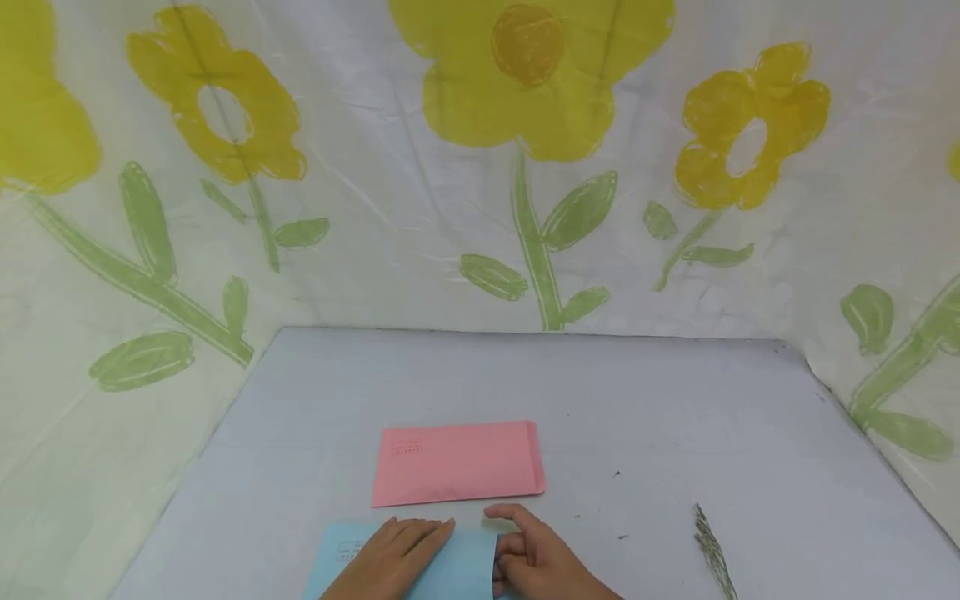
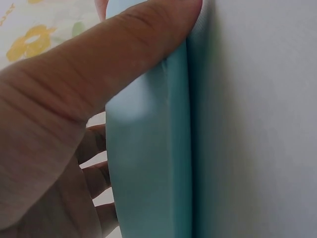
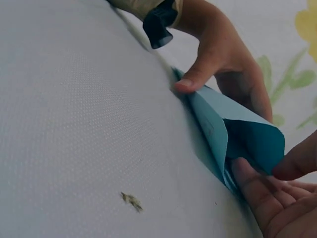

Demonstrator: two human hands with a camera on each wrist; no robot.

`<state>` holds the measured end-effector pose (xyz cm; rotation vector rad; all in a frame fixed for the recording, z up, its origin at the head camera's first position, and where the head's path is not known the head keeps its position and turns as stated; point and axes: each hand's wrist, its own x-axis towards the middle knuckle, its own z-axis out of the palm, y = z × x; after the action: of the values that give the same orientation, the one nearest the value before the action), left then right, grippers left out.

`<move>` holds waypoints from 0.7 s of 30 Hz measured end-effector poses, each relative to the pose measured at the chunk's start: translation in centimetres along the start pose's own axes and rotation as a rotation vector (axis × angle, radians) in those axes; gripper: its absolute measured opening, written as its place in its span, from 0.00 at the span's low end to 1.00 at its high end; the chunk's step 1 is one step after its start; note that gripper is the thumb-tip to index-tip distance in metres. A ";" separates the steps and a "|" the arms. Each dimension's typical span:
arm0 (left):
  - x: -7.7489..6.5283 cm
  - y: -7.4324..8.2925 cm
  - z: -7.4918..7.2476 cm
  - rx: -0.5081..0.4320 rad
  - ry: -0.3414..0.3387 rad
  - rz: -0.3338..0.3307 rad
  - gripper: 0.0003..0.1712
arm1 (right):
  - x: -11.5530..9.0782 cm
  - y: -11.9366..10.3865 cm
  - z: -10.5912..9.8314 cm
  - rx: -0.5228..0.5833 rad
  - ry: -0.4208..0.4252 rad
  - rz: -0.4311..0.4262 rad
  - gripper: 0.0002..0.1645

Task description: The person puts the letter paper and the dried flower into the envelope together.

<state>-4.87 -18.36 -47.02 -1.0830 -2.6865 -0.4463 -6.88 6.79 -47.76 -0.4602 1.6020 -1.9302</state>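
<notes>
A light blue paper envelope [image 1: 472, 554] with a small printed box lies at the table's near side. My left hand [image 1: 393, 554] lies across its middle and holds it by its long edges. In the right wrist view the left thumb is at one edge and the fingers are at the other; the envelope [image 3: 233, 104] bows up and its mouth gapes. My right hand [image 1: 543, 558] is at that mouth, a fingertip [image 3: 242, 171] just inside and another finger close at the far corner. No separate item shows between the right fingers. The envelope's inside is mostly hidden.
A pink envelope [image 1: 457, 467] with a printed box lies just beyond the blue one. To the right is a dried sprig [image 1: 712, 550]. Small dark crumbs [image 1: 622, 537] dot the white tabletop [image 1: 637, 392]. A flower-patterned curtain [image 1: 360, 208] surrounds the table's back and sides.
</notes>
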 end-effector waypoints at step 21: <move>0.1 0.3 -0.2 -0.069 -0.015 -0.024 0.53 | -12.2 -5.1 -14.9 -1.195 0.666 0.380 0.25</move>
<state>-4.73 -18.13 -46.75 -1.0771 -2.7181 -0.5406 -7.56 26.47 -44.84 0.1067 2.9271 -0.6662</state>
